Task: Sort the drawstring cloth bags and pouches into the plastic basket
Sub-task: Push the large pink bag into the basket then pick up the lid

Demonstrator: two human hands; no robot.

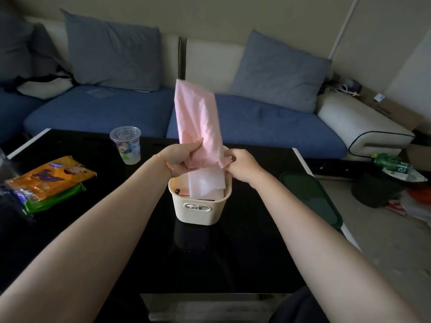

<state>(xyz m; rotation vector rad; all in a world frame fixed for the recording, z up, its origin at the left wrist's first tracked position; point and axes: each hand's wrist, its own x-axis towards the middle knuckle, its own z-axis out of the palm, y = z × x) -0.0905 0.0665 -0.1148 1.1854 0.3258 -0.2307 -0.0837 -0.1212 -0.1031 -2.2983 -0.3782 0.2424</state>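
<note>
Black and glossy, the low table (245, 252) carries everything relevant. At its left edge lies a stack of orange and green soft plastic packets (50, 183); further in, toward the far edge, stands a clear plastic cup with a flat lid (127, 145). Neither is task material. Centre, near the far edge, sits the small cream plastic basket with a slot handle (200, 208), already holding a white folded cloth pouch (207, 185) standing on end, with something pink beside it. Above the basket the left hand (182, 159) grips the lower part of a tall pale pink cloth bag (197, 122), fingers curled round the fabric; the bag stands upright, its top well clear of the rim. The right hand (240, 166) pinches the bag's lower right corner between thumb and fingertips. In my judgement, insertion is the step in hand: the lower edge should be steered into the gap beside the white pouch, kept flat and narrow, then pressed down without tipping the light basket. At the right edge lies a dark green flat lid (310, 197).
</note>
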